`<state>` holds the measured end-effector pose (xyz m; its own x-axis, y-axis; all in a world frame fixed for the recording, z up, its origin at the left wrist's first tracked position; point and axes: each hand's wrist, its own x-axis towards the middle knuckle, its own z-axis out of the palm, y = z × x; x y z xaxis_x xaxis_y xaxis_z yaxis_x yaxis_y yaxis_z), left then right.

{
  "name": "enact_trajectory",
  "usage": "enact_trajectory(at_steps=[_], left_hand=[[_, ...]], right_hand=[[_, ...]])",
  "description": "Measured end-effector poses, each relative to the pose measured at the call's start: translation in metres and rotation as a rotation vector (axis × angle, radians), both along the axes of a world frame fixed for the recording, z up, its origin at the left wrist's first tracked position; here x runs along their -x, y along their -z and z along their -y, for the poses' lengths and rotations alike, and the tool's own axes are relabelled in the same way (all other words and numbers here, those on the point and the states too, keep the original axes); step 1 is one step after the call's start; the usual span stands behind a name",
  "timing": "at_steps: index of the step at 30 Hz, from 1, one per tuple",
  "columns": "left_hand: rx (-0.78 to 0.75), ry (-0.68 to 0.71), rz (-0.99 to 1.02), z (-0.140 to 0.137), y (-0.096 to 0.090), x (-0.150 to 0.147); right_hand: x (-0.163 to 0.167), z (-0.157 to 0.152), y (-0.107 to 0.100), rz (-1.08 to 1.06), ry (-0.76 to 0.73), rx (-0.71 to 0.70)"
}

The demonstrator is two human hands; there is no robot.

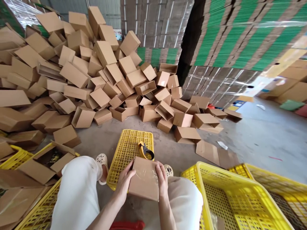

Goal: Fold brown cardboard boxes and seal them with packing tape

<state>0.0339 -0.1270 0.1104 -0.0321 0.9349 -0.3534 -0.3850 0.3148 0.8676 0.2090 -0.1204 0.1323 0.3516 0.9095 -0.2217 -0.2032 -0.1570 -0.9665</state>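
Between my knees I hold a small brown cardboard box (144,179), with clear tape across its side. My left hand (125,177) grips its left side, thumb on the near face. My right hand (161,179) is closed round the right side. Just beyond the box, a yellow and black tape dispenser (145,150) lies on an upturned yellow plastic crate (124,143). The box covers the near right part of that crate.
Many cardboard boxes (100,95) are heaped ahead and to the left. Yellow crates (230,191) stand at my right. At my left, an open carton (35,167) sits over another yellow crate. Behind rise stacks of flattened cartons (240,38). A flat cardboard piece (216,155) lies on the floor.
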Motion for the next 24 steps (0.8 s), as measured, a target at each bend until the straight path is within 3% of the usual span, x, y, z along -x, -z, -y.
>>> enact_trajectory(at_steps=[6, 11, 19, 24], left_hand=[[-0.065, 0.028, -0.213, -0.032, -0.006, 0.000], [-0.104, 0.120, -0.218, -0.048, -0.008, 0.003], [-0.147, 0.188, -0.287, -0.015, -0.013, 0.012], [-0.169, 0.182, -0.360, 0.005, 0.002, 0.018]], right_hand=[[-0.002, -0.004, 0.012, 0.007, -0.020, 0.020], [-0.002, -0.004, 0.019, -0.004, -0.031, -0.011], [-0.002, -0.001, 0.008, 0.033, -0.030, -0.014], [-0.002, 0.002, 0.002, 0.023, -0.026, -0.014]])
